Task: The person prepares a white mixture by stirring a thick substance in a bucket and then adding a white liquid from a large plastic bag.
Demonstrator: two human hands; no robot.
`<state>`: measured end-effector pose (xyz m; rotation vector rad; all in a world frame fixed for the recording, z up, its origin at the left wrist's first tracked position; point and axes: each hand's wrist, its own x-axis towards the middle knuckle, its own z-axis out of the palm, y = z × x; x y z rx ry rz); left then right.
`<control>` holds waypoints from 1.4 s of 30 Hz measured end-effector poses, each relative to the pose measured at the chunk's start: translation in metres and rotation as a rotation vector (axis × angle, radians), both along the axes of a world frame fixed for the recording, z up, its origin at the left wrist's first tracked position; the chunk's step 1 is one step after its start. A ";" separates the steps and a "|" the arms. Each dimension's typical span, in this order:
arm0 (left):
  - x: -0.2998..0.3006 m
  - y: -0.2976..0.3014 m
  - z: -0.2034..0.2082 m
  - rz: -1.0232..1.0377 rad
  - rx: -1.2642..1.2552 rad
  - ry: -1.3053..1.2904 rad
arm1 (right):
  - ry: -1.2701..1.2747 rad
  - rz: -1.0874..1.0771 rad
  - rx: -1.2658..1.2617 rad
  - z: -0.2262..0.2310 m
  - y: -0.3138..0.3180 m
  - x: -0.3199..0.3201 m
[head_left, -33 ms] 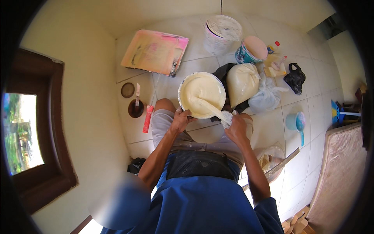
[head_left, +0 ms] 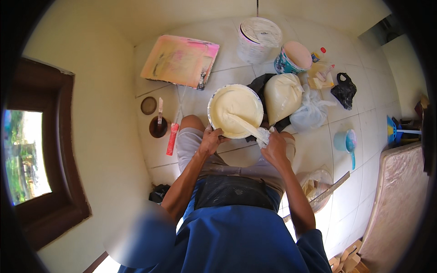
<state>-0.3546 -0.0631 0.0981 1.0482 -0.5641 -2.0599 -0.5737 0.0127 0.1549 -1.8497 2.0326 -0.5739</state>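
Observation:
Between my knees is a round white bucket (head_left: 210,109) of thick cream-coloured paste. My left hand (head_left: 211,141) grips its near left rim, the thumb on the edge and the other fingers partly hidden underneath. In my right hand (head_left: 275,148), fingers closed, is a flat stirring stick (head_left: 246,126) coated in the paste. Crumpled whitish wrapping, cloth or plastic, covers its handle. The stick slants over the bucket's near right rim, its far end sunk in the paste near the middle. Just right of the bucket stands a clear bag of pale powder (head_left: 281,98) on black plastic.
A stained paint tray (head_left: 180,61) lies far left, with a lidded white bucket (head_left: 255,45) and a teal tub (head_left: 291,59) beyond. A red-handled tool (head_left: 172,139) and a brown pot (head_left: 157,129) are left. Rightward sit a blue dipper (head_left: 348,142) and a long straightedge (head_left: 330,191).

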 end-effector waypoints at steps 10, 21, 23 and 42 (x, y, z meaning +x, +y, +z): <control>-0.001 0.000 0.000 -0.005 -0.014 -0.005 | 0.058 -0.122 0.232 0.046 0.011 -0.002; -0.001 0.003 0.002 -0.004 -0.035 0.004 | 0.226 -0.087 0.060 0.033 0.004 -0.019; 0.001 0.003 0.002 0.011 -0.032 0.008 | 0.183 -0.058 0.089 0.038 0.016 -0.020; 0.000 0.002 0.004 0.014 -0.043 0.022 | 0.164 0.076 0.156 0.089 0.007 -0.009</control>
